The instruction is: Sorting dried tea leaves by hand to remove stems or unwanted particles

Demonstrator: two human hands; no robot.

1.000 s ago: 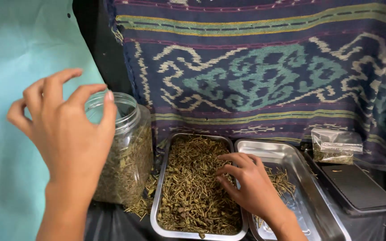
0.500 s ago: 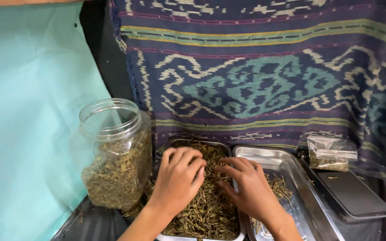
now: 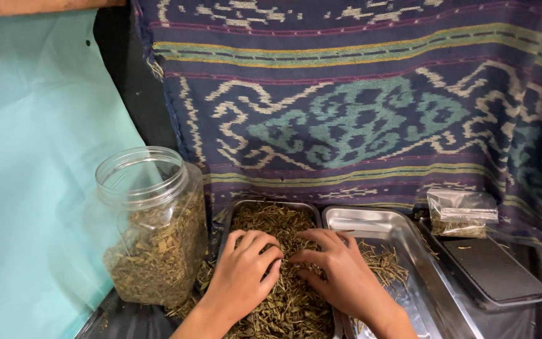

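Dried herbs (image 3: 283, 307) under both hands (image 3: 296, 273).

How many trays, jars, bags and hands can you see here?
Metal trays: 2, one full of dried herbs, one nearly bare
Clear plastic jar: 1
Small clear bag: 1
Hands: 2, left hand and right hand, both in the herbs
Total: 6

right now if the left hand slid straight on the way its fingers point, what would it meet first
Probably the right hand: the left hand fingers point up-right across the dried herbs, almost meeting the right fingertips.
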